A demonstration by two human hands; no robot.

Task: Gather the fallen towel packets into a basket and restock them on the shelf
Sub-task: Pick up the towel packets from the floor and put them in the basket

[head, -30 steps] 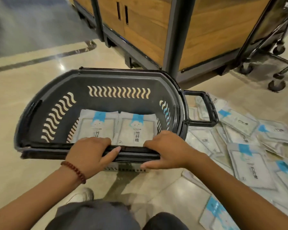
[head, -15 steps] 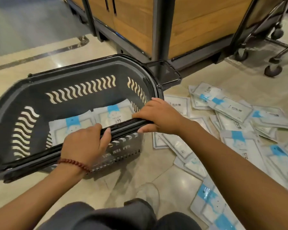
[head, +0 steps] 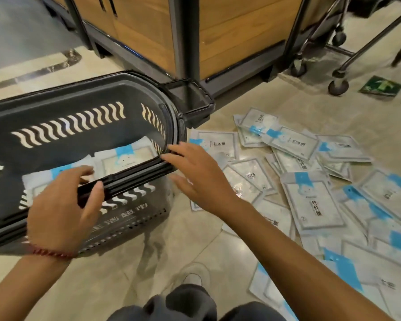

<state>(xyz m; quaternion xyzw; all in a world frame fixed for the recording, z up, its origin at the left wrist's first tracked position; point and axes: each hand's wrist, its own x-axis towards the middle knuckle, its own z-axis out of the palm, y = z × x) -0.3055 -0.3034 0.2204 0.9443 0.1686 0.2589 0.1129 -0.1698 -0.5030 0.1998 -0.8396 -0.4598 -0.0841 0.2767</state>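
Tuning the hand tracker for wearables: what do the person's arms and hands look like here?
No sleeves or gloves in view; both arms are uncovered to the frame edge. The left hand has a thin reddish-brown beaded bracelet at the wrist. The right hand shows no watch, ring or band.

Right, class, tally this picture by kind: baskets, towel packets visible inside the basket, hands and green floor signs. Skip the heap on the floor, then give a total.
Basket: 1
Towel packets in the basket: 2
Hands: 2, the left hand and the right hand
Green floor sign: 1
Total: 6
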